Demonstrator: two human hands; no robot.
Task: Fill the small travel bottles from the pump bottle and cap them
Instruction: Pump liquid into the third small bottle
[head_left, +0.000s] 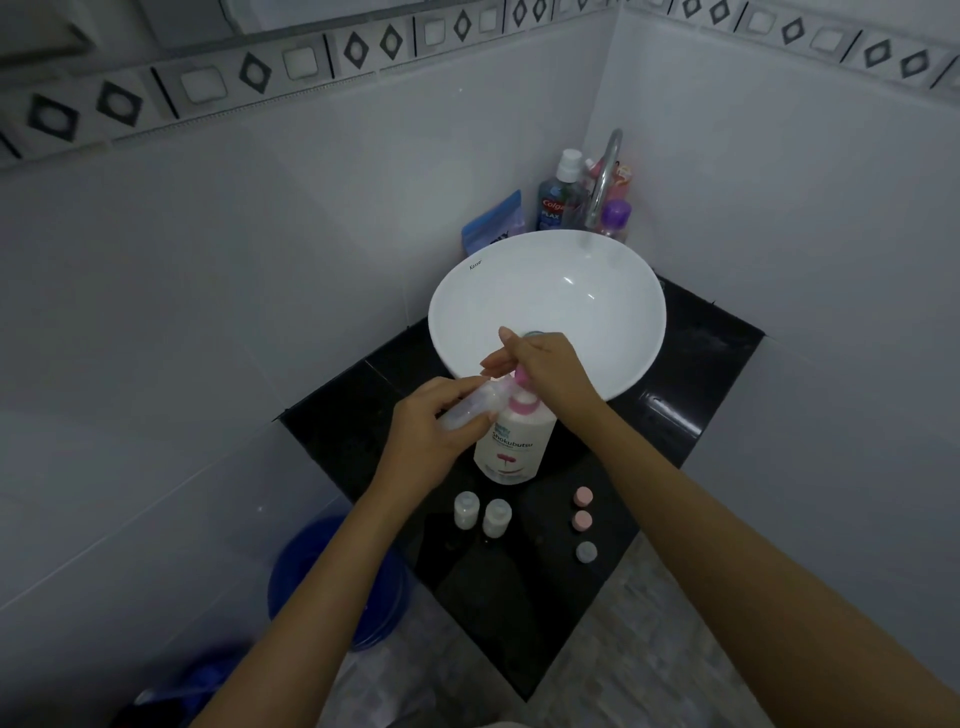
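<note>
A white pump bottle (506, 447) with a pink pump head stands on the black counter (691, 384) in front of the basin. My right hand (540, 369) lies on the pump head with the fingers extended, pressing on it. My left hand (434, 431) grips a clear small travel bottle (470, 408), tilted, its mouth up against the pump nozzle. Two more small bottles (466, 510) (497, 517) stand uncapped on the counter nearer me. Two pink caps (584, 497) (582, 520) and one grey cap (586, 551) lie to their right.
A white basin (597, 291) with a chrome tap (605, 176) fills the corner. Behind it stand a mouthwash bottle (558, 197), a purple-capped bottle (615, 218) and a blue pouch (493, 223). A blue bucket (306, 566) sits on the floor at the left.
</note>
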